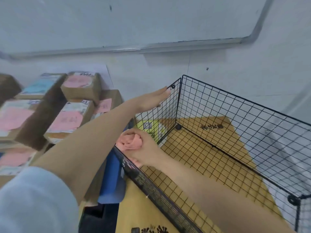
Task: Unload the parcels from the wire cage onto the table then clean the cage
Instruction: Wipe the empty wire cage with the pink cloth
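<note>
A black wire cage [235, 118] stands at the right on brown cardboard [210, 148], with nothing inside it. My left hand [154, 98] lies flat with fingers together against the cage's left panel, fingertips at the top corner. My right hand [143, 145] is shut on a bunched pink cloth [127, 140], pressed at the lower edge of that panel. Several brown cardboard parcels [70, 118] with pink and blue labels lie stacked on the table at the left.
A whiteboard [134, 22] hangs on the wall behind. A blue box [112, 179] and a long dark box [151, 187] lie against the cage's near side. A yellow-green packet [149, 126] shows through the left panel's mesh.
</note>
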Tool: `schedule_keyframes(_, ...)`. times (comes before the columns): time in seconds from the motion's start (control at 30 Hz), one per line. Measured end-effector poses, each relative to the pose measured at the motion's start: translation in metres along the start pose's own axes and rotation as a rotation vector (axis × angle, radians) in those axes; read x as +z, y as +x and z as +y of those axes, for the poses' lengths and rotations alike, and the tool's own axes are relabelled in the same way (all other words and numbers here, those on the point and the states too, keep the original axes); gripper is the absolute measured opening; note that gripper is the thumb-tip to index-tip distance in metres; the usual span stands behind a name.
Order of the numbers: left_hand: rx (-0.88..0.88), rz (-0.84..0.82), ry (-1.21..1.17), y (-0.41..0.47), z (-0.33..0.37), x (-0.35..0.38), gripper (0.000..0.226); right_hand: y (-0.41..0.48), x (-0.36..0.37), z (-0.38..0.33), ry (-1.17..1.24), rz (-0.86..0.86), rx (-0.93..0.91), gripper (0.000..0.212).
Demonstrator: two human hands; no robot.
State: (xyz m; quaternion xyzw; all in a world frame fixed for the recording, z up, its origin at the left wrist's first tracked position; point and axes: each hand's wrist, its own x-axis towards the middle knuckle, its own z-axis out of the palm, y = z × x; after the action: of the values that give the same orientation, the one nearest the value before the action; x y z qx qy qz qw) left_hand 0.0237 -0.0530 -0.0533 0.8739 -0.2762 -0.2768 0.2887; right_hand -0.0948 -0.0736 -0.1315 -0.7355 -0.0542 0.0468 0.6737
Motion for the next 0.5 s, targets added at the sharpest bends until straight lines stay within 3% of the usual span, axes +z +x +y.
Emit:
schedule_keyframes(0.2,-0.122,0.067,0.001,-0.051,0.003,0.004,0.062,-0.015,-0.004,-0.005,0.007,0.043,0.07,0.047)
schedule_keyframes(0.5,-0.378,0.497,0.301,-0.107,0.006,0.048,0.06,-0.078,-0.044,-0.018,-0.069,0.024,0.136,0.046)
